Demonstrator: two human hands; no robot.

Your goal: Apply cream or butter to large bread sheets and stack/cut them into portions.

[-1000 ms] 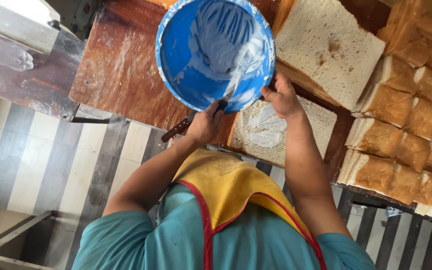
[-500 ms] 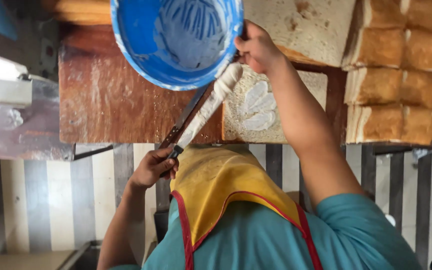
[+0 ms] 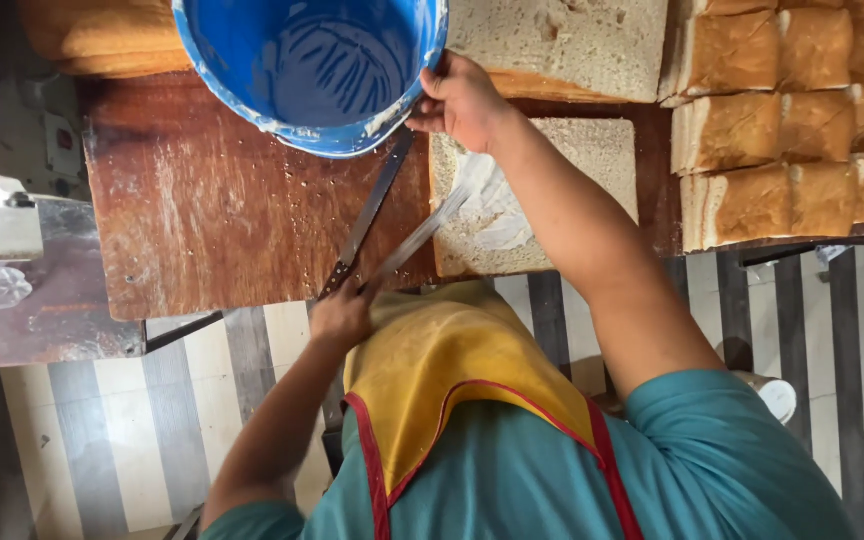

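My right hand (image 3: 460, 100) grips the rim of a blue plastic bucket (image 3: 312, 70) smeared inside with white spread, tilted over a wooden board (image 3: 212, 220). My left hand (image 3: 344, 312), at the board's near edge, holds the handle of a long knife (image 3: 422, 232). Its motion-blurred blade reaches over a slice of bread (image 3: 562, 190) lying on the board, which carries a patch of white spread (image 3: 492, 215). A dark narrow strip (image 3: 372, 215) runs beside the blade from my left hand toward the bucket; I cannot tell what it is.
A larger flat bread slab (image 3: 562, 40) lies beyond the slice. Blocks of crusted bread (image 3: 782, 120) fill the right side, and another loaf (image 3: 102, 40) sits at the top left. A metal surface (image 3: 12, 300) adjoins the board on the left. Striped floor (image 3: 152, 430) shows below.
The knife has come out of the bucket and its blade now lies low over the bread slice. My right hand still holds the bucket, which sits higher in view.
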